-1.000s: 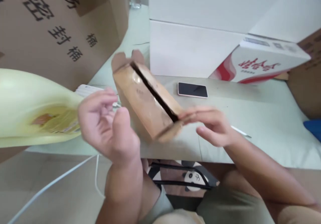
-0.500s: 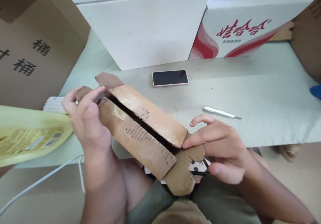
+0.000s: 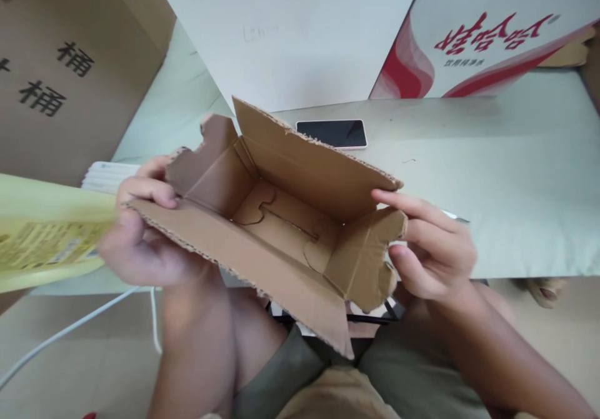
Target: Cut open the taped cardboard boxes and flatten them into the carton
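A small brown cardboard box [image 3: 281, 219] is held over my lap with all its top flaps spread wide, and its inside is bare. My left hand [image 3: 140, 231] grips the box's left end, fingers curled over the near flap's corner. My right hand [image 3: 426, 244] holds the right end, with the index finger laid along the far flap's edge and the thumb under the short end flap.
A black phone [image 3: 335, 133] lies on the grey pad [image 3: 506, 175] behind the box. A yellow bag [image 3: 42, 231] sits at the left over white sheets. A large brown carton [image 3: 60, 69], a white box [image 3: 304, 31] and a red-and-white carton [image 3: 487, 37] stand behind. A white cable [image 3: 70, 331] runs across the floor.
The box's flaps, nearly closed a moment ago, now stand fully spread so the inside shows. Both hands have shifted to the box's ends, and the view has tilted down.
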`<state>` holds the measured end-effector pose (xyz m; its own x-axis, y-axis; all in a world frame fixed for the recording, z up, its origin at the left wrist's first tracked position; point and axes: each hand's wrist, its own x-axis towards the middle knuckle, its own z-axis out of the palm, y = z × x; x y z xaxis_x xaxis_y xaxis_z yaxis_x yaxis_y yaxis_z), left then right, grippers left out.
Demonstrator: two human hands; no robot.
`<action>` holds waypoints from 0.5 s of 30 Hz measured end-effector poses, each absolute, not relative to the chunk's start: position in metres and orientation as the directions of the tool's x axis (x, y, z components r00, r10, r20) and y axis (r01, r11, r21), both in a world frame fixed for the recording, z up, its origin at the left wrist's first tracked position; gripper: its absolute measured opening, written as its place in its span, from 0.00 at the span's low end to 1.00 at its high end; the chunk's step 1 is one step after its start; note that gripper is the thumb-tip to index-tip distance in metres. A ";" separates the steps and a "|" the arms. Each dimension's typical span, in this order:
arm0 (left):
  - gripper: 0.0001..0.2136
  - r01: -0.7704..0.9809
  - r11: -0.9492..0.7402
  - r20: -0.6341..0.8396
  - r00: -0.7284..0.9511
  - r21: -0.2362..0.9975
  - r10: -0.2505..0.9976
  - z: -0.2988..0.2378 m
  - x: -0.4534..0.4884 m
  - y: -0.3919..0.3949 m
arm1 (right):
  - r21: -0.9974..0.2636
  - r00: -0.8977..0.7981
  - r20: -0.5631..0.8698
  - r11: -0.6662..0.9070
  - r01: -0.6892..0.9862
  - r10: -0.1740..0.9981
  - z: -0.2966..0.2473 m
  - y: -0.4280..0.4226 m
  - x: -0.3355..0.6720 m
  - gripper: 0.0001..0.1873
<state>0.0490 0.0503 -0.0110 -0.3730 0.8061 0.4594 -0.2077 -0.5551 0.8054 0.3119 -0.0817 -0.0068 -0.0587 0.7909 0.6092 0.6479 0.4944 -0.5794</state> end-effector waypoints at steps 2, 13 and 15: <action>0.15 -0.218 -0.619 0.556 -0.287 0.755 0.780 -0.011 0.047 0.048 | -0.592 -0.011 0.601 0.454 0.666 0.799 -0.010 -0.079 0.307 0.05; 0.07 -0.138 -0.622 0.587 -0.229 0.771 0.777 -0.023 0.051 0.047 | -0.749 0.153 0.511 0.351 0.562 0.846 -0.038 -0.074 0.297 0.35; 0.05 -0.100 -0.604 0.577 -0.211 0.791 0.789 -0.024 0.050 0.046 | -0.784 0.076 0.441 0.343 0.517 0.894 -0.042 -0.076 0.298 0.37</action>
